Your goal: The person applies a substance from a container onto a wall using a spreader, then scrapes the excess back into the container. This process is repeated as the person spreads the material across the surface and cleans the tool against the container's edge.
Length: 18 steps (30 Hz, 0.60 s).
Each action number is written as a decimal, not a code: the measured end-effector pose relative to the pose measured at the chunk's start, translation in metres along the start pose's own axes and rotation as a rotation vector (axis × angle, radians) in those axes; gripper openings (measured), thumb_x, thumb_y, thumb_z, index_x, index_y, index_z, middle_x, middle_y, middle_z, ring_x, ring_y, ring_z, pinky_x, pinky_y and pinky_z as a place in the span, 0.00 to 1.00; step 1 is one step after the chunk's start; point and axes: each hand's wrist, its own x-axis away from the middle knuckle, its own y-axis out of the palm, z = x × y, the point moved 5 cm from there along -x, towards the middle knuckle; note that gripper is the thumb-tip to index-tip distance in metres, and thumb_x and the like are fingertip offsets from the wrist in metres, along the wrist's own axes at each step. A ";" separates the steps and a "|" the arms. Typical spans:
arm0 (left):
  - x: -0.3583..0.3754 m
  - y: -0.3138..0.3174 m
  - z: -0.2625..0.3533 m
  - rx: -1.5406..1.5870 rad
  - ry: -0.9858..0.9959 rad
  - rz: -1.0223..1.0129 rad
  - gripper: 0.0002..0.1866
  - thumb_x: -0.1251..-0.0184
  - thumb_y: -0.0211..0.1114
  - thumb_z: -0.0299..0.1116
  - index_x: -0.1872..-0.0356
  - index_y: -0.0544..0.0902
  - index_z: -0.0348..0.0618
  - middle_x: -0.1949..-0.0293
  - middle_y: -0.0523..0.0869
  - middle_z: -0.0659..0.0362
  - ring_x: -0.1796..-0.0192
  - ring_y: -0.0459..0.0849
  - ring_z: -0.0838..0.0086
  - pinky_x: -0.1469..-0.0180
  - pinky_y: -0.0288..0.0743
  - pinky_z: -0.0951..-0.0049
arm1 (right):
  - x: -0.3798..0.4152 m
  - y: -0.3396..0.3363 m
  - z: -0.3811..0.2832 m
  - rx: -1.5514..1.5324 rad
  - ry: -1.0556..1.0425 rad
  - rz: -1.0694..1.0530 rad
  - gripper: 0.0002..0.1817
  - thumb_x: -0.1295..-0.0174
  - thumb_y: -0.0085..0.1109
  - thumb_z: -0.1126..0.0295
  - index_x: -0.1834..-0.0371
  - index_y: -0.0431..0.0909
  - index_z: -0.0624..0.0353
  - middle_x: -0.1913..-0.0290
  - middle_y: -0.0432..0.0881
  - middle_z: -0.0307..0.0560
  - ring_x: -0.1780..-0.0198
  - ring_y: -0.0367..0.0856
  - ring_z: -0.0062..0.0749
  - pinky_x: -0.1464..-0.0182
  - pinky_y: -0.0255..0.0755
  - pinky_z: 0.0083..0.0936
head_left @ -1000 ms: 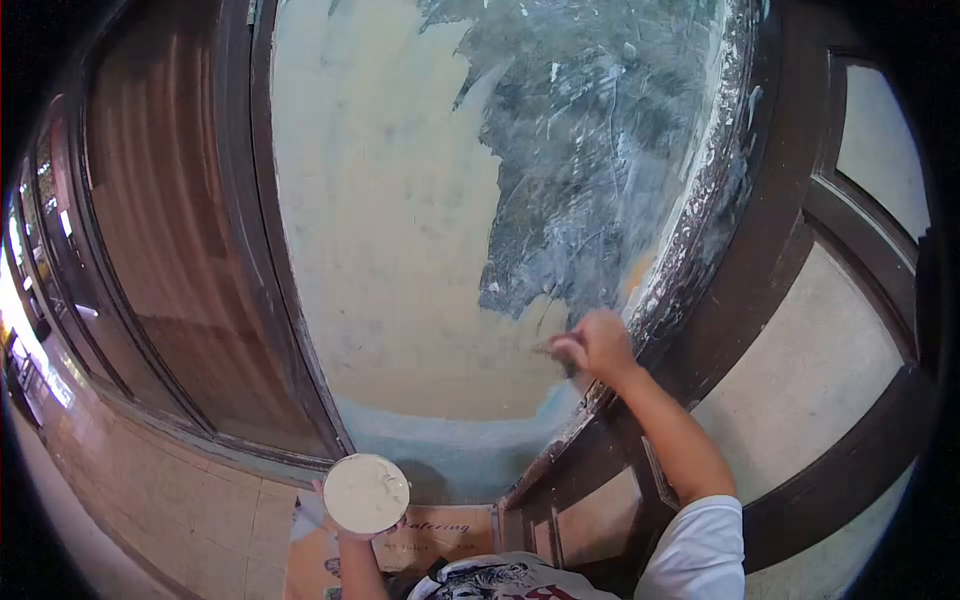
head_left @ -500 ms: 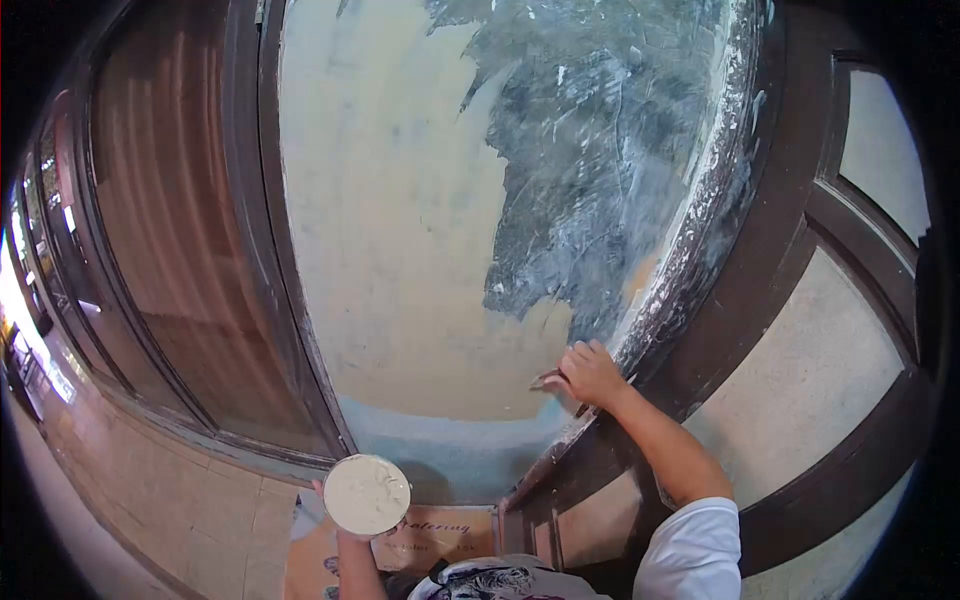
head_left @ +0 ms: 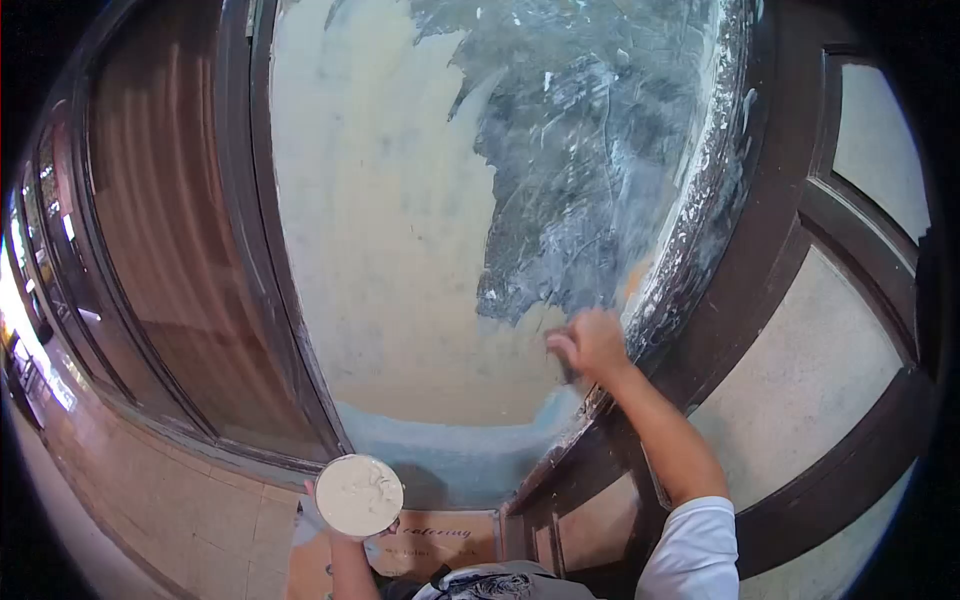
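My left hand supports a round tub of cream-coloured putty from below; most of its fingers are hidden under the tub. My right hand is closed around a putty knife, which is small and partly blurred, against the lower right of the wall panel. Smooth cream filler covers the panel's left and lower parts. Rough grey-blue surface shows at the upper right, with a ragged edge between the two. A bluish strip runs along the panel's bottom.
A dark, white-smeared frame borders the panel on the right, beside a brown panelled door. To the left stands a dark-framed glass pane with a brown curtain. A printed banner lies below on the tiled floor.
My right hand has moved up a little along the panel's right side with the putty knife, and its wrist has turned. The tub in my left hand has shifted slightly left in view.
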 end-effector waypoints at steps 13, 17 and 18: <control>-0.006 -0.059 0.037 -0.304 0.115 0.022 0.52 0.35 0.45 0.83 0.28 0.75 0.46 0.28 0.75 0.45 0.36 0.79 0.40 0.41 0.79 0.34 | -0.010 -0.030 0.023 -0.111 0.142 0.299 0.21 0.42 0.75 0.51 0.65 0.81 0.58 0.63 0.80 0.51 0.60 0.79 0.53 0.57 0.69 0.47; -0.005 -0.073 0.038 -0.260 0.126 0.017 0.52 0.34 0.44 0.82 0.28 0.75 0.46 0.28 0.76 0.45 0.35 0.78 0.40 0.40 0.78 0.34 | -0.003 -0.050 0.050 -0.391 0.470 0.689 0.20 0.41 0.74 0.51 0.67 0.81 0.57 0.64 0.81 0.51 0.59 0.79 0.52 0.55 0.68 0.48; -0.004 -0.064 0.034 -0.260 0.124 0.016 0.52 0.34 0.44 0.82 0.28 0.75 0.46 0.28 0.76 0.45 0.35 0.78 0.40 0.40 0.78 0.34 | 0.006 -0.037 0.037 -0.317 0.327 0.397 0.21 0.40 0.73 0.49 0.67 0.82 0.57 0.64 0.81 0.51 0.59 0.79 0.51 0.54 0.68 0.48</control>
